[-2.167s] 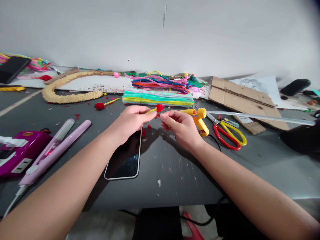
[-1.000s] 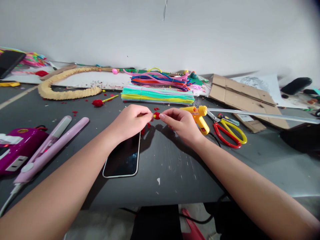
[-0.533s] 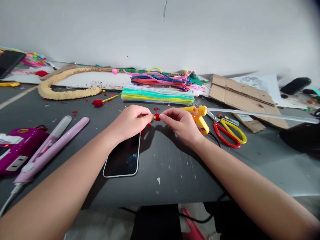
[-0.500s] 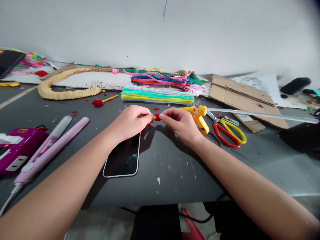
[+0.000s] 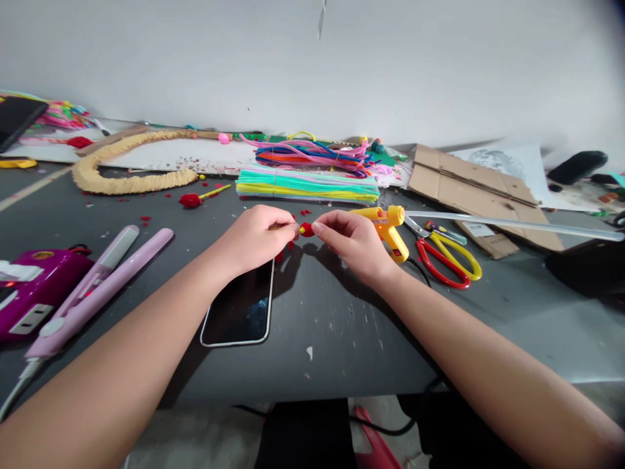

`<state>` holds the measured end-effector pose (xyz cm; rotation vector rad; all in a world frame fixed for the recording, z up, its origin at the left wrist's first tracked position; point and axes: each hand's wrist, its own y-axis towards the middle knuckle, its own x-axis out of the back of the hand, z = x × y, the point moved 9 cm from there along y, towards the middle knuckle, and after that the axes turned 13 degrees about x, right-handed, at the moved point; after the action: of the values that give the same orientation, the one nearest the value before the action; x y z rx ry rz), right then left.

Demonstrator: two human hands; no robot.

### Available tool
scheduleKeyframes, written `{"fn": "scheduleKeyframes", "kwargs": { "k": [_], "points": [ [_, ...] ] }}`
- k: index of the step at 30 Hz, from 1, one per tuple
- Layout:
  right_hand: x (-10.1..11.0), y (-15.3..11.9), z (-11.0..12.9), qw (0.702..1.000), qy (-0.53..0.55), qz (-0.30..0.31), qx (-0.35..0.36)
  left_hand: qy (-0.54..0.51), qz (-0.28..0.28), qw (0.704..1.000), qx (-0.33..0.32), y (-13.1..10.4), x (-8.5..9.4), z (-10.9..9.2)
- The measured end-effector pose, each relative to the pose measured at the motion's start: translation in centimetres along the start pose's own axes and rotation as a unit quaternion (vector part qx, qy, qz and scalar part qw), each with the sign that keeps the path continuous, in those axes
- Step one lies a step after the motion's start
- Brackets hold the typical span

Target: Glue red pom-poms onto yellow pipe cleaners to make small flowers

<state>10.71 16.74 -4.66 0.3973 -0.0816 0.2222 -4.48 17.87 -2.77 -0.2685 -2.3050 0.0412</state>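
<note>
Black and shiny, a phone (image 5: 238, 312) lies on the grey table (image 5: 332, 352), partly hidden by the left hand (image 5: 258, 238). Past it, a small red flower (image 5: 307, 228) is held up between that hand and the right hand (image 5: 355, 244). The left hand's fingers are closed on its yellow end; the right hand's fingers pinch its red tip. Beside the right hand lies a yellow glue gun (image 5: 392, 233), near scissors (image 5: 442, 264). Farther back are another red flower (image 5: 190, 200) and a bundle of fuzzy sticks (image 5: 307, 185).
</note>
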Motion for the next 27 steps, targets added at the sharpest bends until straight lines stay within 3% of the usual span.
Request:
{"fn": "scheduleKeyframes", "kwargs": {
  "k": [8, 27],
  "points": [
    [0.0, 0.1, 0.3, 1.0, -0.016, 0.004, 0.004, -0.001, 0.005, 1.0, 0.011, 0.0, -0.1, 0.0],
    [0.3, -0.1, -1.3, 0.997, 0.023, -0.005, -0.074, -0.016, 0.0, 0.999, -0.028, -0.2, 0.2, -0.3]
  ]
}}
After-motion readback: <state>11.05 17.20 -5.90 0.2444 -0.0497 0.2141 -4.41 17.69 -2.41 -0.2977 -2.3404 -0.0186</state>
